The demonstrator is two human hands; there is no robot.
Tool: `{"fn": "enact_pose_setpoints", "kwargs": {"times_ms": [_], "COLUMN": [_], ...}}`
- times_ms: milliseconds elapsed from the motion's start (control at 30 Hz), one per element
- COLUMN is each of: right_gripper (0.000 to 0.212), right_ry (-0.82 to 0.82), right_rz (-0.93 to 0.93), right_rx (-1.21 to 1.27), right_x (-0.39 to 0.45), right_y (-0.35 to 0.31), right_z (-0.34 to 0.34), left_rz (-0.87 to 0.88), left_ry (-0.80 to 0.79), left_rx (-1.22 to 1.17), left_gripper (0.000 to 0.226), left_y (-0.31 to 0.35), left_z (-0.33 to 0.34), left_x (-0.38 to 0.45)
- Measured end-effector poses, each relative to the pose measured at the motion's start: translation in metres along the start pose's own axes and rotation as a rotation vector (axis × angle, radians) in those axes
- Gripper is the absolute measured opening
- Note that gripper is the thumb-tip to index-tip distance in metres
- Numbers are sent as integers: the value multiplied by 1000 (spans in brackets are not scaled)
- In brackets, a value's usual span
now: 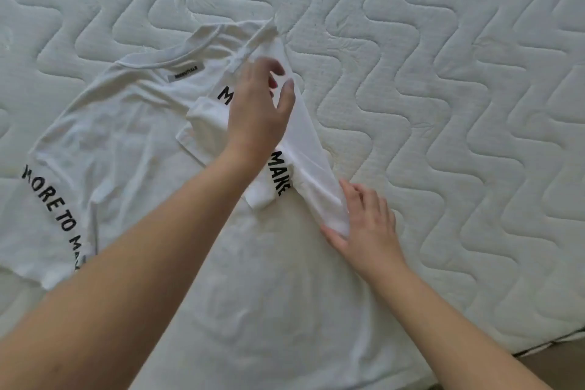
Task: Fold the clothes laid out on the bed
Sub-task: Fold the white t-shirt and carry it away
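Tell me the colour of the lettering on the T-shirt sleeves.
Black lettering on the white T-shirt, clearest in the head view.

1. Your T-shirt lies spread on the mattress, collar far, hem near you
2. Its right sleeve lies over the body, between your left hand and right hand
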State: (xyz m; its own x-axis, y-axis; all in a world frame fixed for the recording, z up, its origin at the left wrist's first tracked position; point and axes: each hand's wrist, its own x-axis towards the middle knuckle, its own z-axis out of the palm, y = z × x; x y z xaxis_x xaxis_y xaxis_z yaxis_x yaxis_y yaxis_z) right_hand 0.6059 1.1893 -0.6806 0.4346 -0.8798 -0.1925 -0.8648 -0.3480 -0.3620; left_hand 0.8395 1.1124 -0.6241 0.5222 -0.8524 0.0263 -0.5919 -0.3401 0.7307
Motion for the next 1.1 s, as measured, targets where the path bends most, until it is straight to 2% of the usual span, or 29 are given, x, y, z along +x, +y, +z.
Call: {"fn": "enact_pose_setpoints", "kwargs": {"times_ms": [33, 100, 200, 267, 333, 367, 433, 700, 833, 900, 1000, 1033, 1100], "right_gripper": [82, 90, 88, 84, 83, 83, 81, 74, 72, 58, 21, 16, 19], "right_ry": [-44, -102, -70, -65, -93, -112, -139, -282, -371, -375, -349, -345, -302], "right_rz": [-4, -4, 35, 75, 102, 110, 132, 263, 289, 291, 329, 358, 404], "right_rx": [-12, -14, -18, -22, -38, -54, -96, -119, -95, -167, -255, -239, -154], "right_x": [-6, -19, -38, -47, -57, -63, -74, -135, -162, -171, -187, -193, -206], "right_y": [4, 9, 10, 10, 12, 14, 17, 42, 48, 52, 56, 57, 57], "right_z": [0, 0, 0, -2, -4, -4, -7, -22, -32, -39, -49, -52, -53], "left_rz": [-80, -313, -719, -866, -954, -983, -1005, -969, -1001, -1013, -1094, -1121, -1125], "left_ry": [15, 20, -106, -196, -296, -357, -418, -406, -613, -605, -516, -514, -586], "left_rx": [-26, -72, -214, -324, -547, -687, -806, -726, -647, -655, -787, -826, -845], "left_gripper": [15, 24, 41, 61, 58, 47, 32, 46, 17, 9, 21, 25, 28], "left_y": [1, 1, -10, -9, 0, 5, 16, 26, 28, 28, 24, 25, 30], "left_z": [-1, 1, 22, 36, 46, 51, 56, 61, 59, 61, 64, 65, 66], "left_x": [-25, -75, -138, -162, -173, -175, -174, -192, -227, -243, -258, -262, -271]}}
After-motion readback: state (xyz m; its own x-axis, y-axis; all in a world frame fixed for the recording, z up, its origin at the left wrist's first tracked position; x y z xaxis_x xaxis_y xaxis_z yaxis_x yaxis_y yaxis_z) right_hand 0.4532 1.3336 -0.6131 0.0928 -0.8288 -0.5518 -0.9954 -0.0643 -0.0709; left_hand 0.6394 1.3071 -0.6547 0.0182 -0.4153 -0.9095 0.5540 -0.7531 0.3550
